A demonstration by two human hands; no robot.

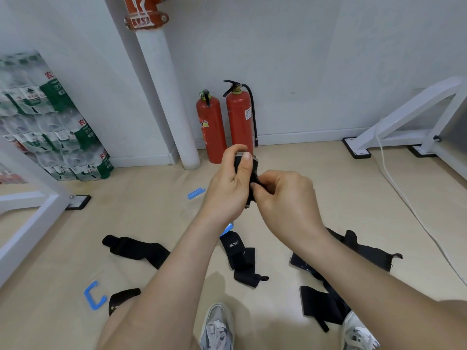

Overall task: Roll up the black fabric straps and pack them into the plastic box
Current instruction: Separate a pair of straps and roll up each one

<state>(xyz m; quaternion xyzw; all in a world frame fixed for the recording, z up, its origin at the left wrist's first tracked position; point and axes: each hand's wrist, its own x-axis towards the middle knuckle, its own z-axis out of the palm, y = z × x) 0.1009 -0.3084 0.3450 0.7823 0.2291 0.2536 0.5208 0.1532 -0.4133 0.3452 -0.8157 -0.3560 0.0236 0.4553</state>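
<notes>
From the head camera: a person's left hand [228,188] grips a part-rolled black strap [249,170] at frame centre while the right hand [285,198] pinches its loose tail; keeping that tail taut and the edges square should give a tight roll. The clear plastic box [197,194], blue-latched at 8 o'clock, sits mostly behind the forearm, its contents unreadable, and unrolled straps [242,258] lie from 4 to 8 o'clock

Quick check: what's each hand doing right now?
Left hand: grips the rolled black strap.
Right hand: pinches the same strap's loose end.
</notes>
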